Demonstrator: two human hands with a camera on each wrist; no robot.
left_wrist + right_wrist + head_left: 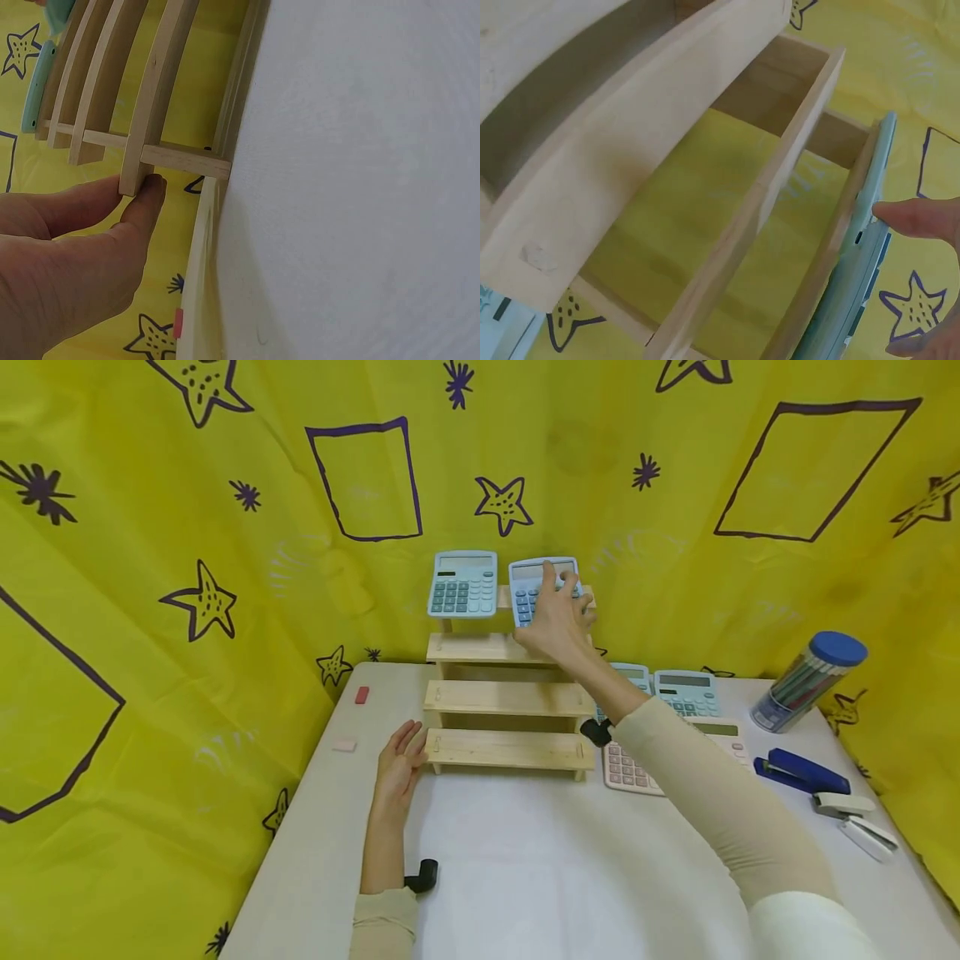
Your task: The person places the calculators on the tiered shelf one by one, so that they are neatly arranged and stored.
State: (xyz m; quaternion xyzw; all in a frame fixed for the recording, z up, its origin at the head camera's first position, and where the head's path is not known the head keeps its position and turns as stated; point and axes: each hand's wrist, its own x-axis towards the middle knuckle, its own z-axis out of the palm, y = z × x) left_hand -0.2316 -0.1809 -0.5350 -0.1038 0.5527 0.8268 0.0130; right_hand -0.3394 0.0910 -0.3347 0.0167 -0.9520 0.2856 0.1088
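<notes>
A stepped wooden rack stands on the table. At its lowest step's left end is my left hand; in the left wrist view its thumb and fingers pinch the board's end. On the top tier, my right hand is bent over a light blue calculator, covering much of its keys. The right wrist view has the thumb at that calculator's edge. Left of it, a second pale teal calculator leans on the same tier.
Behind the right forearm lie a pink calculator and teal calculators. A blue-lidded pencil tub, a blue stapler and white staplers are further right. Red and pale pink erasers lie left. A yellow curtain hangs behind.
</notes>
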